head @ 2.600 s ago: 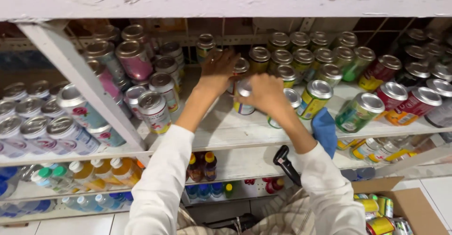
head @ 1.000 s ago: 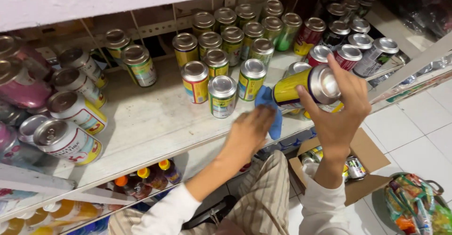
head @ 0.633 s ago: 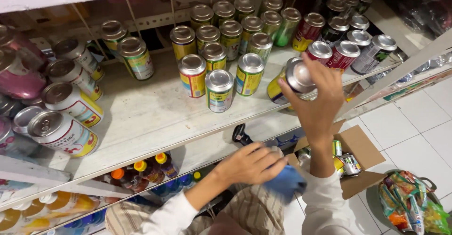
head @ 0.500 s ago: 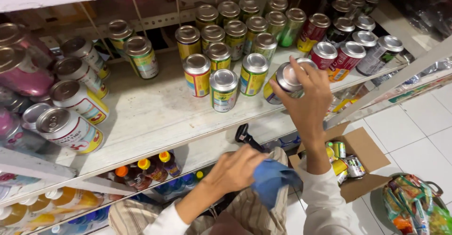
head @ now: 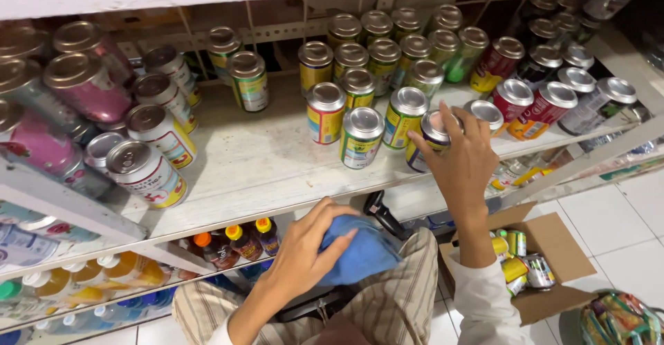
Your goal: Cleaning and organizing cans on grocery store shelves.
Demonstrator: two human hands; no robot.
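Observation:
My right hand [head: 462, 158] grips a yellow and blue drink can [head: 427, 138] that stands at the front of the white shelf [head: 242, 172], beside a row of similar green and yellow cans [head: 362, 136]. My left hand [head: 308, 248] rests low over my lap, closed on a bunched blue cloth [head: 363, 252]. Both sleeves are white.
Pink and white cans [head: 83, 86] lie stacked at the shelf's left; red and dark cans [head: 546, 96] stand at the right. An open cardboard box [head: 553, 248] with more cans sits on the tiled floor. Bottled drinks [head: 235, 241] fill the lower shelf. A black scanner handle [head: 380, 210] pokes up near my knee.
My right hand brought the can from mid-air down onto the shelf beside the front row. My left hand pulled the blue cloth off the shelf edge and down to my lap.

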